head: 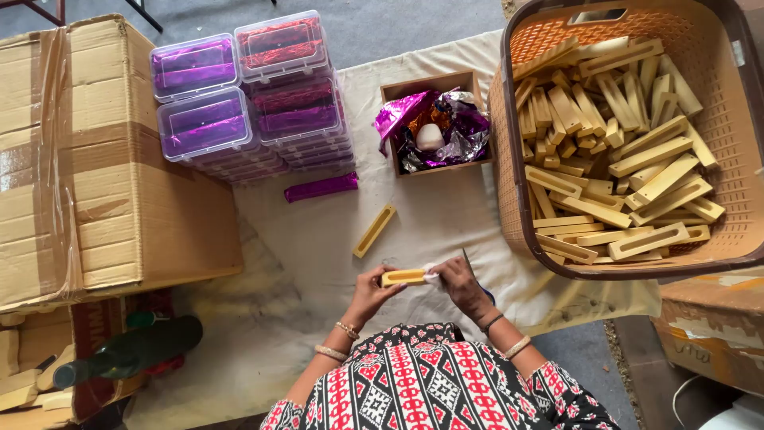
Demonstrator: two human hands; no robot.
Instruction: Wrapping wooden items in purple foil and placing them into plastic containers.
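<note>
I hold a yellow wooden slotted bar (403, 277) level between both hands, just in front of my patterned dress. My left hand (369, 292) grips its left end. My right hand (455, 285) pinches the right end together with a small white wad (430, 274); a thin dark blade-like tool (469, 265) sticks up behind those fingers. Another yellow slotted bar (375, 231) lies loose on the cream cloth (318, 263) a little ahead of my hands.
A brown basket (509, 207) full of yellow wooden bars stands at right. A small box (434, 84) holds purple foil and a white lump. Stacked clear boxes (205, 123) with purple contents sit ahead left, a purple wrapped stick (321, 187) near them. Large carton (87, 159) and bottle (135, 350) at left.
</note>
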